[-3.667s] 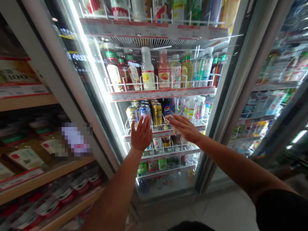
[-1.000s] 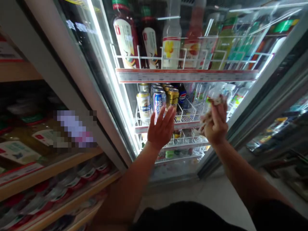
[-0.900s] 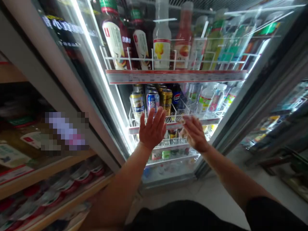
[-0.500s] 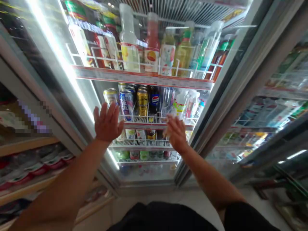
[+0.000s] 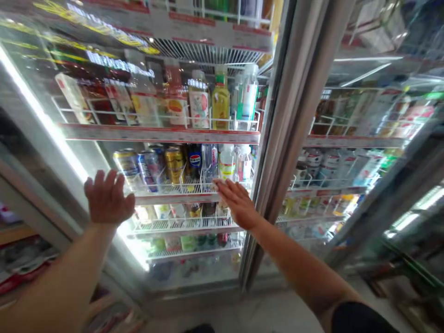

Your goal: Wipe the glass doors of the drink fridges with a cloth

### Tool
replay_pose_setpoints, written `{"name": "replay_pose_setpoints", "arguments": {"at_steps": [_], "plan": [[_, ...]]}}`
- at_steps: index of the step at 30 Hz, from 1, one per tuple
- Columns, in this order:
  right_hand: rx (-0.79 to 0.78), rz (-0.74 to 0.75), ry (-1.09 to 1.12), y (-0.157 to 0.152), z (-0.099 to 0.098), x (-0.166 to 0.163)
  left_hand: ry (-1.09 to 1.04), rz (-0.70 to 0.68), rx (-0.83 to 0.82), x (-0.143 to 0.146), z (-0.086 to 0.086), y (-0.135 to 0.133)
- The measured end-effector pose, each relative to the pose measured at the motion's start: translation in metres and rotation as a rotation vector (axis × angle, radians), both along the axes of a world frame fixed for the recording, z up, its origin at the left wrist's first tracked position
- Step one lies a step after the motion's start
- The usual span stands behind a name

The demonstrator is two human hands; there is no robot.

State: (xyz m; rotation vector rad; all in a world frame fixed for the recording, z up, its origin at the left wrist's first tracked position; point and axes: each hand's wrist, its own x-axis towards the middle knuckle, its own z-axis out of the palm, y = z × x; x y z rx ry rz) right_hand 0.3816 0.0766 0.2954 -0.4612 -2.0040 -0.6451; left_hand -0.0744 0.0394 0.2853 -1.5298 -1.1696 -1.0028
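My left hand (image 5: pixel 107 200) lies flat and open on the glass door (image 5: pixel 114 74) of a lit drinks fridge, near its left edge. My right hand (image 5: pixel 237 206) is spread flat on the same glass, close to the door's right frame (image 5: pixel 287 115). A pale cloth (image 5: pixel 221 204) is pinned under its palm, with only an edge showing. Behind the glass, level with my hands, a wire shelf holds several cans (image 5: pixel 173 164) and a Pepsi bottle (image 5: pixel 195 161). Juice bottles (image 5: pixel 220 99) stand on the shelf above.
A second glass-door fridge (image 5: pixel 347 148) with bottles stands to the right of the frame. Open store shelves with packaged goods (image 5: pixel 21 259) sit at the lower left. Pale floor (image 5: pixel 263 314) lies below the fridge.
The view has swung to the right and my left hand has slid left along the glass. My right hand, which had lifted a bunched cloth, is back flat on the door.
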Motion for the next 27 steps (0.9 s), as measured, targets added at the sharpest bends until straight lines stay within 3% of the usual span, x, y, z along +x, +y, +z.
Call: {"name": "replay_pose_setpoints", "arguments": {"at_steps": [3,7,9,11,14,16,18,21,23,25,27], "plan": [[-0.014,0.011,-0.066,0.0,0.014,0.012,0.014,-0.016,0.015,0.006,0.002,-0.001],[-0.015,0.003,0.23,0.012,0.071,0.022,-0.082,-0.065,-0.057,0.016,0.005,-0.007],[-0.03,-0.018,0.305,0.016,0.083,0.019,-0.116,-0.053,-0.111,0.018,0.006,-0.009],[-0.039,-0.028,0.27,0.013,0.072,0.01,-0.119,-0.022,-0.137,0.017,0.005,-0.01],[-0.022,0.009,0.037,0.001,0.035,-0.001,-0.121,-0.008,-0.152,0.015,0.002,-0.01],[-0.02,0.027,-0.1,-0.004,0.024,-0.002,-0.118,-0.024,-0.154,0.015,0.001,-0.01],[-0.01,0.021,-0.099,-0.003,0.037,0.004,-0.109,-0.031,-0.154,0.016,0.001,-0.011],[0.037,0.011,0.107,0.007,0.083,0.013,-0.096,-0.012,-0.17,0.018,0.002,-0.012],[0.056,0.016,0.24,0.012,0.103,0.012,-0.093,0.009,-0.176,0.02,0.003,-0.013],[0.065,0.04,0.272,0.011,0.098,0.005,-0.094,0.037,-0.167,0.021,0.003,-0.014],[0.058,0.092,0.16,0.005,0.071,-0.006,-0.085,0.06,-0.148,0.021,0.003,-0.014]]}}
